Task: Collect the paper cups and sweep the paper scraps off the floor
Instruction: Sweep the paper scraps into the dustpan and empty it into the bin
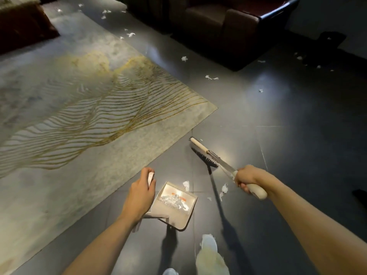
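Observation:
My left hand (140, 192) grips the top of the beige dustpan's handle, and the dustpan (174, 205) stands on the dark floor holding several white paper scraps. My right hand (247, 178) grips the pale handle of a broom; its black-bristled head (203, 155) rests on the floor just off the rug's corner. Loose scraps (224, 189) lie between dustpan and broom. More scraps (211, 77) are scattered farther off toward the sofa. No paper cup is in view.
A grey rug with gold lines (89, 108) covers the left half of the floor. A dark leather sofa (218, 26) stands at the back, a brown piece of furniture (21, 26) at the far left. My foot in a pale shoe (208, 253) is at the bottom.

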